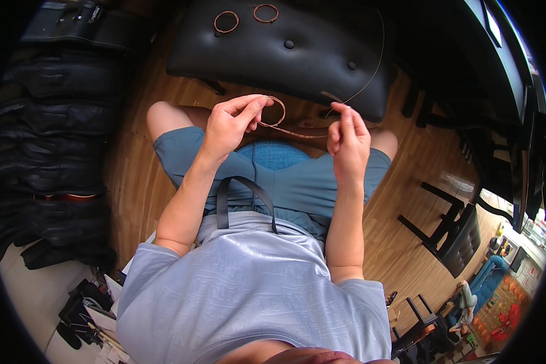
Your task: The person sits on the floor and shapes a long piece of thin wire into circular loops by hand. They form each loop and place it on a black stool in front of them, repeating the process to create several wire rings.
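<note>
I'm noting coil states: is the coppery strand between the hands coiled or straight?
Partly coiled: the strand loops at the left hand, then runs across to the right hand.

My feed's bright enough midframe, edges fall to black. Soft sheen on the padded counter [249,64]. Left of the counter, black bags [57,133] sink into shadow, folds barely readable. Strongest light: blown-out white background [537,233], far right of and below the counter; stuff around it small, soft. Fisheye bends the black furniture right of the counter. Fingers [253,109] just below the counter read clear enough.
</note>
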`<state>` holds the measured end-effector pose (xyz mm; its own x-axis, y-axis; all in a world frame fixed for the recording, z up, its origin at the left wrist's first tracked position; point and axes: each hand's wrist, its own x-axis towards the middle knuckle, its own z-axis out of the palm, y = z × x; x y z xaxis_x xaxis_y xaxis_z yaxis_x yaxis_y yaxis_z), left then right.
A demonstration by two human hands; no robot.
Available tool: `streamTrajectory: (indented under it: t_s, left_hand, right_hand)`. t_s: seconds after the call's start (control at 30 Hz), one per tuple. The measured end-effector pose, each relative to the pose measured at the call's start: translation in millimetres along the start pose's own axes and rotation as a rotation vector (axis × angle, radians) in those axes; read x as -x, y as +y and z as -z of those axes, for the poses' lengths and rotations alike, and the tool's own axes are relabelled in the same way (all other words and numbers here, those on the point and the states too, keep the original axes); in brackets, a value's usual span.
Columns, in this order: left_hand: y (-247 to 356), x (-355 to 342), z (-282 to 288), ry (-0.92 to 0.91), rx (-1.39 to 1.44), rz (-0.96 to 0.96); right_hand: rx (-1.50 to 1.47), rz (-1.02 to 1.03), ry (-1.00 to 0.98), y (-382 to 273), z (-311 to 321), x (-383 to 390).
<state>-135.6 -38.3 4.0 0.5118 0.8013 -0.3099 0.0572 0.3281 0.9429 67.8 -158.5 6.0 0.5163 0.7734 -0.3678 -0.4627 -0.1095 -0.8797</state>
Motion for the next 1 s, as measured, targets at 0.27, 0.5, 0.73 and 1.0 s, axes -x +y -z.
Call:
streamTrajectory:
  t_s: [0.27,0.5,0.73,1.0]
  left_hand:
    - [2.6,-1.1,0.5,-0.241,-0.050,-0.026]
    - [2.7,-1.5,-1.8,-0.260,-0.102,0.093]
    - [-3.3,0.5,-3.7,-0.332,-0.115,0.171]
    - [1.3,0.7,-1.7,-0.287,-0.288,0.208]
  right_hand:
    - [0.373,-0.073,-0.287,-1.4,-6.0,4.2]
    - [0.229,0.069,-0.482,16.3,-11.6,14.1]
    - [0.595,0.428,-0.307,27.6,-21.7,6.7]
    - [0.151,0.146,0.097,0.0,-13.8,2.9]
